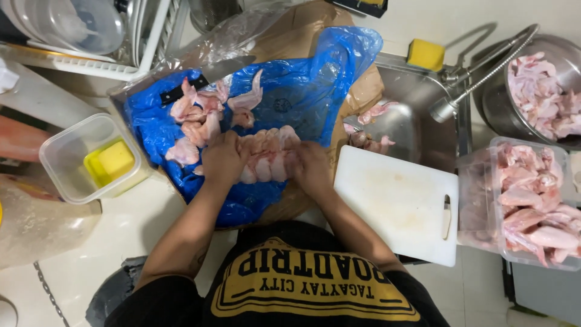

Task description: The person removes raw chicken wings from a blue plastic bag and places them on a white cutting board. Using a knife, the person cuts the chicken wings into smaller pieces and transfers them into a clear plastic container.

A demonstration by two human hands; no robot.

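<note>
One head-worn view — straight down, close over the counter point(151, 206) and sink point(417, 115).

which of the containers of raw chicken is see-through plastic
The clear rectangular tub at the right edge, beside the white cutting board. The other one, behind it by the faucet, is a round metal bowl.
</note>
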